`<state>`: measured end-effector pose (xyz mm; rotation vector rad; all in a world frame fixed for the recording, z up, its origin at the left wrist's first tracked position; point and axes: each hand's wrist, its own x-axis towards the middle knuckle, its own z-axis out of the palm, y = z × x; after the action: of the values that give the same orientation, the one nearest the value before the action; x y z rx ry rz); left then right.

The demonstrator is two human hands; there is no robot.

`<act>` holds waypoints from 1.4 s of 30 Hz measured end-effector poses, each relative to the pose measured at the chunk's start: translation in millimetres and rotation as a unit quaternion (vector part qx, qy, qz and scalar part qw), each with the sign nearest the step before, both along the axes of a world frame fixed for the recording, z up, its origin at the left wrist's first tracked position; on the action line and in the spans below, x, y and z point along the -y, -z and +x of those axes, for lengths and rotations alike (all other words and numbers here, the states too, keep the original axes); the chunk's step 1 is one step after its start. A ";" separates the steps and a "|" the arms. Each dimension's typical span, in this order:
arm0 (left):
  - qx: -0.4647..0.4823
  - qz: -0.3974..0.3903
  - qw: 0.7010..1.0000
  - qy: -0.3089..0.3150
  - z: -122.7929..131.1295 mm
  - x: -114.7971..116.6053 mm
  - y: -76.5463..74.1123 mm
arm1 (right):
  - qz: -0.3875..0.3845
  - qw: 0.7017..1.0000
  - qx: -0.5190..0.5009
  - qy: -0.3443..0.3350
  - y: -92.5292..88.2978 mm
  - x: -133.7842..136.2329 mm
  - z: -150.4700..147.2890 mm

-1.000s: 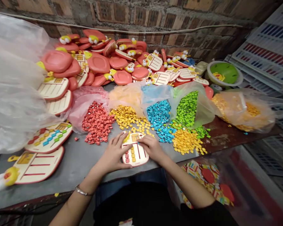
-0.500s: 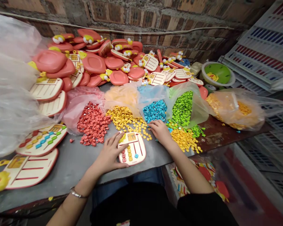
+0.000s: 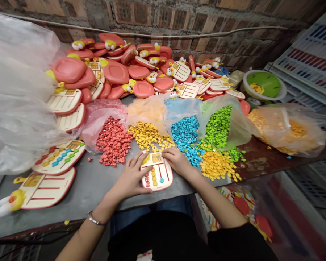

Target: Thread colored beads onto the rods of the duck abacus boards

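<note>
A cream toy board (image 3: 166,181) with a red rim and slots lies flat at the table's front edge. Red and yellow beads fill part of its left slots, and a single blue bead (image 3: 162,180) sits in a slot further right. My left hand (image 3: 129,177) steadies the board from its left side, thumb at the lower edge and fingers over the upper left. At the board's upper right corner is my right hand (image 3: 178,162), fingertips pinched together near the top of a slot; what they hold is hidden.
Behind the board lie heaps of red beads (image 3: 115,141), yellow beads (image 3: 145,134), blue beads (image 3: 184,130) and green beads (image 3: 218,125), spilling from plastic bags. More yellow beads (image 3: 217,165) lie right. Boards (image 3: 47,188) lie left; many more are piled against the brick wall.
My right hand has moved left from the blue beads to the board's upper right corner. More blue beads now lie spread in front of their bag. My left hand stays on the board.
</note>
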<state>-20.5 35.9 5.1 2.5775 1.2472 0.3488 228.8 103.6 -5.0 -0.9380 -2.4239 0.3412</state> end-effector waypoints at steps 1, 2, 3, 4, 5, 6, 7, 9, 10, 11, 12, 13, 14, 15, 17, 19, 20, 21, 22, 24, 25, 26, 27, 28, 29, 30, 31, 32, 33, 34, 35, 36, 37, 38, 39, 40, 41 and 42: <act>0.002 0.002 1.000 0.000 0.0 0.1 0.2 | 0.004 1.000 0.010 -0.003 0.2 1.0 1.1; 0.005 0.003 1.000 0.000 0.0 0.3 0.4 | 0.003 1.000 0.014 -0.008 -0.3 2.8 3.1; 0.007 0.003 1.000 -0.002 0.1 0.4 0.4 | -0.003 1.000 0.013 -0.016 -1.4 5.4 5.6; 0.009 0.002 1.000 -0.003 0.2 0.4 0.3 | -0.011 1.000 0.008 -0.023 -2.5 8.6 7.9; 0.010 0.000 1.000 -0.005 0.3 0.5 0.1 | -0.021 0.999 -0.003 -0.029 -3.4 12.0 9.5; 0.009 -0.002 1.000 -0.005 0.5 0.5 -0.1 | -0.029 0.999 -0.018 -0.033 -3.7 15.4 10.0; 0.007 -0.004 1.000 -0.004 0.6 0.5 -0.3 | -0.038 0.998 -0.036 -0.034 -3.3 18.5 9.1; 0.006 -0.007 1.000 -0.003 0.9 0.4 -0.8 | -0.051 0.996 -0.073 -0.030 -0.8 23.1 3.3; 0.006 -0.007 1.000 -0.003 1.0 0.4 -1.0 | -0.056 0.994 -0.086 -0.027 0.6 24.6 -0.7; 0.008 -0.007 1.000 -0.004 1.1 0.3 -1.3 | -0.063 0.993 -0.093 -0.026 1.4 25.7 -4.6; 0.011 -0.006 1.000 -0.005 1.2 0.3 -1.5 | -0.069 0.993 -0.094 -0.030 1.3 26.6 -7.6; 0.013 -0.005 1.000 -0.007 1.3 0.2 -1.8 | -0.078 0.992 -0.093 -0.040 -0.2 27.4 -9.1; 0.014 -0.004 1.000 -0.007 1.3 0.1 -2.1 | -0.090 0.990 -0.091 -0.059 -2.9 28.2 -8.6; 0.015 -0.004 1.000 -0.007 1.3 0.0 -2.4 | -0.111 0.986 -0.087 -0.088 -6.7 28.9 -5.9; 0.016 -0.005 1.000 -0.006 1.2 -0.2 -2.8 | -0.162 0.974 -0.088 -0.134 -15.6 29.2 5.5; 0.016 -0.005 1.000 -0.004 1.0 -0.4 -2.6 | -0.175 0.974 -0.103 -0.100 -21.6 25.6 21.9; 0.017 -0.004 1.000 -0.003 0.9 -0.6 -2.3 | -0.155 0.981 -0.105 -0.052 -22.3 21.8 30.4; 0.018 -0.002 1.000 -0.003 0.7 -0.6 -1.9 | -0.120 0.988 -0.096 0.006 -21.2 16.7 38.3; 0.019 -0.002 1.000 -0.002 0.6 -0.7 -1.5 | -0.080 0.992 -0.073 0.058 -18.8 10.8 45.2; 0.024 -0.003 1.000 -0.003 0.3 -0.8 -0.6 | -0.019 0.993 0.007 0.120 -11.6 -1.6 55.1; 0.026 -0.004 1.000 -0.004 0.2 -0.7 -0.2 | -0.003 0.990 0.050 0.133 -8.0 -6.9 57.9; 0.027 -0.006 1.000 -0.005 0.1 -0.6 0.1 | 0.006 0.986 0.085 0.142 -5.1 -11.1 59.5; 0.026 -0.007 1.000 -0.006 0.1 -0.5 0.3 | 0.012 0.983 0.110 0.149 -3.2 -13.9 60.1; 0.025 -0.009 1.000 -0.006 0.0 -0.4 0.4 | 0.018 0.980 0.126 0.155 -2.1 -15.4 60.0; 0.023 -0.010 1.000 -0.005 0.0 -0.2 0.5 | 0.022 0.978 0.136 0.158 -1.8 -15.7 59.5; 0.021 -0.011 1.000 -0.005 -0.1 -0.1 0.5 | 0.027 0.976 0.143 0.160 -1.9 -15.3 58.8; 0.020 -0.011 1.000 -0.005 -0.1 0.0 0.5 | 0.033 0.975 0.148 0.162 -2.1 -14.6 58.1; 0.019 -0.012 1.000 -0.005 -0.1 0.0 0.5 | 0.039 0.973 0.155 0.165 -2.2 -14.0 57.8; 0.019 -0.012 1.000 -0.005 -0.1 0.0 0.4 | 0.046 0.971 0.163 0.170 -2.2 -13.7 57.7; 0.020 -0.013 1.000 -0.005 -0.1 -0.1 0.4 | 0.053 0.967 0.174 0.178 -2.1 -13.9 58.2; 0.020 -0.014 1.000 -0.006 0.0 -0.1 0.4 | 0.058 0.963 0.184 0.187 -2.1 -14.6 59.0; 0.020 -0.015 1.000 -0.006 0.0 -0.2 0.5 | 0.061 0.960 0.190 0.195 -2.4 -15.5 60.2; 0.019 -0.015 1.000 -0.007 0.0 -0.3 0.6 | 0.061 0.959 0.188 0.202 -3.3 -16.3 61.3; 0.018 -0.014 1.000 -0.007 0.0 -0.3 0.7 | 0.058 0.961 0.174 0.208 -4.9 -16.5 62.0; 0.016 -0.013 1.000 -0.007 -0.1 -0.4 0.8 | 0.052 0.966 0.145 0.210 -7.1 -16.0 61.9; 0.015 -0.012 1.000 -0.005 -0.1 -0.4 0.8 | 0.041 0.972 0.103 0.206 -9.9 -14.5 60.5; 0.014 -0.012 1.000 -0.003 -0.2 -0.4 0.8 | 0.027 0.979 0.053 0.194 -12.8 -12.1 57.3; 0.014 -0.012 1.000 -0.001 -0.3 -0.5 0.8 | 0.010 0.985 0.003 0.173 -15.6 -8.9 52.2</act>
<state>-20.8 36.3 4.2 2.5418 1.2379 0.3671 281.0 112.6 10.6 -1.3250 -2.2093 0.1859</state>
